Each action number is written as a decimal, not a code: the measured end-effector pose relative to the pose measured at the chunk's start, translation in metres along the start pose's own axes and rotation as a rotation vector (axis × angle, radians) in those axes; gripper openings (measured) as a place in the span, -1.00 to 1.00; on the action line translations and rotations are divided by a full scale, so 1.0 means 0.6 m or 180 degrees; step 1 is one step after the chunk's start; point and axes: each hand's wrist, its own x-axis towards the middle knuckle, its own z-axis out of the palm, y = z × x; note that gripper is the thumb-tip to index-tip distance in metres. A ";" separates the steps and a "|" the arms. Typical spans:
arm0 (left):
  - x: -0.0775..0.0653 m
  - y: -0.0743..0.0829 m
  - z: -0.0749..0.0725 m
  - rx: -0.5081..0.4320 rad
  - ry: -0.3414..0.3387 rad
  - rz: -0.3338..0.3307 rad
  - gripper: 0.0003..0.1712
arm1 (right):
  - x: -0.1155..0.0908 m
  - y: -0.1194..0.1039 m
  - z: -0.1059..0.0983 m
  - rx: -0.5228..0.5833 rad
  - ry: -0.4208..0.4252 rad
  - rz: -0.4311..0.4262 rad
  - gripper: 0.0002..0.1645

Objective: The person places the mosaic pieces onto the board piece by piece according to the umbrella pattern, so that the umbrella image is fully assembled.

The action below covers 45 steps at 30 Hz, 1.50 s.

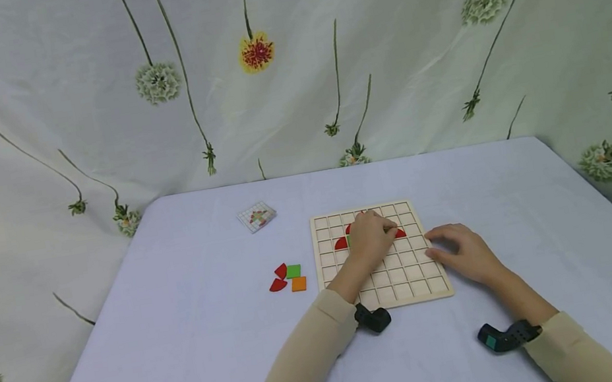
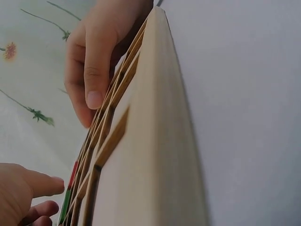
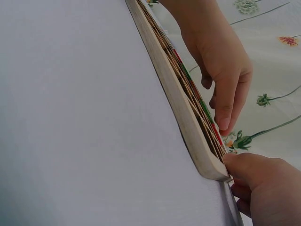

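A square wooden grid board (image 1: pixel 398 276) lies on the table, with coloured pieces set in its upper rows. My left hand (image 1: pixel 371 234) reaches over these, thumb and fingertips close above the grid beside a red quarter-circle piece (image 1: pixel 400 233). In the left wrist view, its thumb lies by a green piece (image 2: pixel 65 205) and nothing shows between thumb and fingers. The hand hides part of the arrangement; a red piece (image 1: pixel 340 243) shows left of it. My right hand (image 1: pixel 464 251) rests with thumb and fingertips at the board's right edge, its fingers loosely bent.
Left of the board lie two loose red pieces (image 1: pixel 278 285), a green square (image 1: pixel 293 271) and an orange square (image 1: pixel 299 283). Further back is a small pattern card (image 1: pixel 257 217). A flower-printed cloth (image 1: pixel 292 106) hangs behind the white table (image 1: pixel 198 342).
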 end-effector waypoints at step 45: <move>-0.132 -0.164 -0.139 -0.0655 0.0148 -0.0874 -0.86 | -0.004 -0.011 0.000 -0.0044 0.0021 0.0024 -0.62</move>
